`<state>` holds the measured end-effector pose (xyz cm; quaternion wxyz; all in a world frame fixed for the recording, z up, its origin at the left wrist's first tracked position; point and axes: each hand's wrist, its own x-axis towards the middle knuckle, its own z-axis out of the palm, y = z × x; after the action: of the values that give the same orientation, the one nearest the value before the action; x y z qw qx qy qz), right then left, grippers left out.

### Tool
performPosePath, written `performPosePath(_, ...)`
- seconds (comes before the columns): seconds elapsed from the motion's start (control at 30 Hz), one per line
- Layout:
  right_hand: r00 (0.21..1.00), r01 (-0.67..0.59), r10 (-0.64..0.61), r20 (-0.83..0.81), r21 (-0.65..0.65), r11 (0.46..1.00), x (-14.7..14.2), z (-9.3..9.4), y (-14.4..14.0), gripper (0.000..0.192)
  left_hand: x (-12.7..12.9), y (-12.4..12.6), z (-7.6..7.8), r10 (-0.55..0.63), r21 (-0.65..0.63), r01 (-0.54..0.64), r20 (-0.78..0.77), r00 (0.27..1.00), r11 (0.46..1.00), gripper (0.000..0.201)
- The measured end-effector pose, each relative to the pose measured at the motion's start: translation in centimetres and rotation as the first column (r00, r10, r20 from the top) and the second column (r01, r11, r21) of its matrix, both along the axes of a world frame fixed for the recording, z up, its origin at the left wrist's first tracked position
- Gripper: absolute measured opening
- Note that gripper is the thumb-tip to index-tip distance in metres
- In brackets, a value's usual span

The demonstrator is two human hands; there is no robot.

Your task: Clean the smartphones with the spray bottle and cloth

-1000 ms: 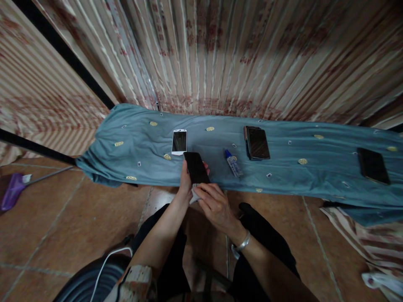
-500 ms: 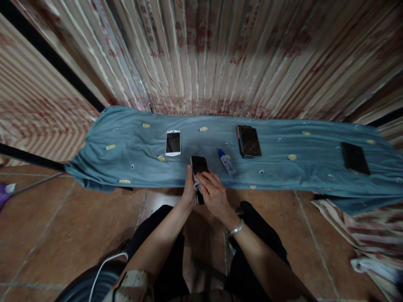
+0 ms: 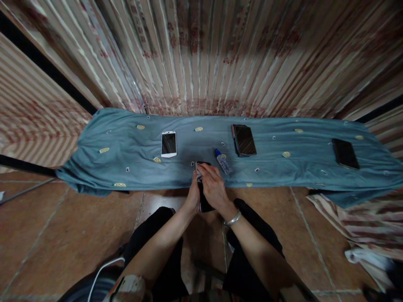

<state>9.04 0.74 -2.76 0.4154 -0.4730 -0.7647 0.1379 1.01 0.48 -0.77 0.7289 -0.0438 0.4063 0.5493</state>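
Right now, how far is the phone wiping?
Done: cannot tell. In hand: left hand holds a black phone; right hand rubs it with a small cloth. Left: perhaps the white phone, two dark phones on the blue cloth.

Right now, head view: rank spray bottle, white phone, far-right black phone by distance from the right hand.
1. Spray bottle: just right of the right hand, on the blue cloth.
2. White phone: up and left.
3. Far-right black phone: cloth's right end.
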Motion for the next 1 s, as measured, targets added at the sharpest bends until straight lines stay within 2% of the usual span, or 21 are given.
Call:
performPosePath(0.23,0.999,0.047,-0.047,-0.014,-0.015,0.999,0.6,-0.5,1.5,0.047,0.0,-0.2,0.7,-0.035,-0.032,0.035,-0.005,0.999,0.999,0.043)
performPosePath(0.43,0.995,0.095,-0.095,0.000,0.024,0.995,0.9,-1.1,2.1,0.045,-1.1,-0.1,1.4,-0.104,0.054,0.101,0.065,0.992,0.993,0.053)
performPosePath(0.53,0.998,0.065,-0.065,0.012,-0.001,0.998,0.9,-1.2,1.7,0.046,-1.6,0.1,1.4,-0.115,0.069,0.110,0.072,0.991,0.992,0.054)
performPosePath(0.77,0.999,-0.043,0.044,0.026,-0.038,0.998,0.5,-0.9,0.3,0.048,-3.1,1.1,1.8,-0.085,-0.004,0.086,0.062,0.994,0.996,0.056)
performPosePath(1.0,0.993,-0.110,0.111,0.047,-0.041,0.993,0.2,-0.3,-2.0,0.047,-4.6,1.7,2.0,-0.116,0.013,0.116,0.034,0.993,0.993,0.069)
